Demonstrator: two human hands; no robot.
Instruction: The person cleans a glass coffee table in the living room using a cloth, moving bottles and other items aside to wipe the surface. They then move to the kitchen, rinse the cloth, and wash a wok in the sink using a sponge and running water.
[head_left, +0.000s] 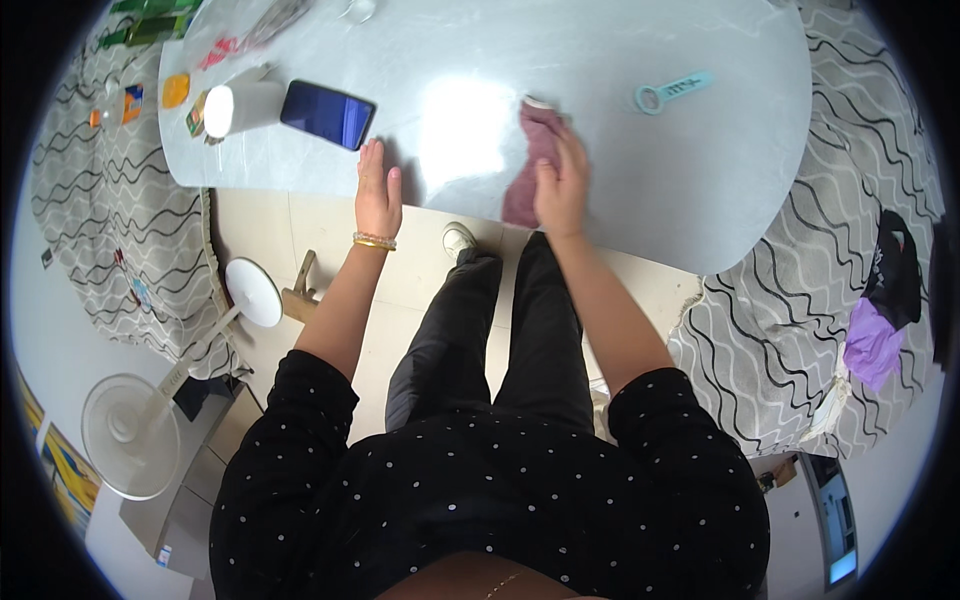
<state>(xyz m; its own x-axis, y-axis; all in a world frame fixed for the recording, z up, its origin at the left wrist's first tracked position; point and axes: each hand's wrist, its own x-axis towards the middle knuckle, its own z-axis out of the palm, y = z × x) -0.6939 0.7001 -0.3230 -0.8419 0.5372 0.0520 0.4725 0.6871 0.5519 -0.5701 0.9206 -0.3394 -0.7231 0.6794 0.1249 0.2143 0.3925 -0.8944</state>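
Note:
My right hand (562, 184) rests on a folded mauve cloth (523, 196) near the front edge of the grey marbled table (480, 191), thumb on top and fingers along its right side. The cloth has a pale strip at its far end. Whether my fingers pinch it or only press it, I cannot tell. My left hand (379, 191) is at the table's front edge, holding nothing, its thumb apart from the fingers, with bracelets at the wrist. Just beyond its fingertips lies a smartphone (328, 114), screen up.
Left of the phone are a white container (244, 107), a small box (196, 114) and an orange item (175, 90). A light-blue ring-handled tool (675, 91) lies at right. Patterned covered seats (750, 360) flank the table. A white pedestal fan (131, 435) and a wooden stool (301, 300) stand at left.

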